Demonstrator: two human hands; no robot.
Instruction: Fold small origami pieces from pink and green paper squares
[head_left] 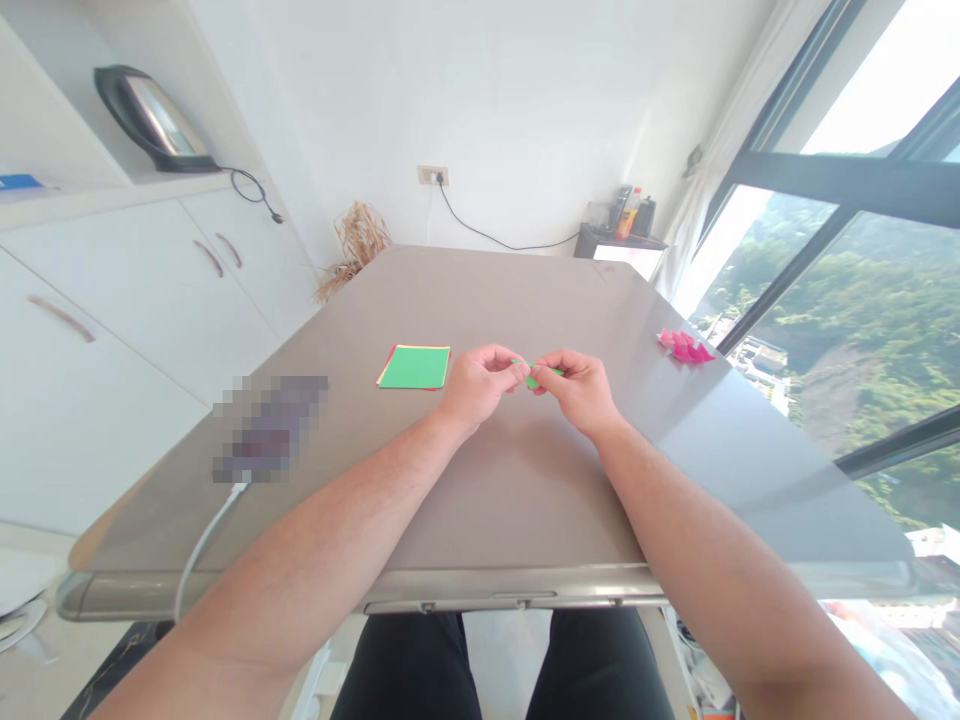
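Observation:
A small folded piece of green paper [532, 381] is pinched between my two hands above the middle of the table. My left hand [484, 382] grips its left end with thumb and fingers. From the other side, my right hand [574, 385] holds the right end, its thumb on top. Most of the folded paper is hidden by my fingers. Just left of my left hand lies a stack of square coloured paper [414, 367], green on top with red and yellow edges peeking out.
Several pink folded paper pieces [686, 347] sit near the right edge of the grey table [495, 290]. A blurred-out device [274, 425] with a white cable [199, 550] lies at left. Beyond the table are a socket [433, 175], dried stalks [360, 240] and a bottle [628, 215].

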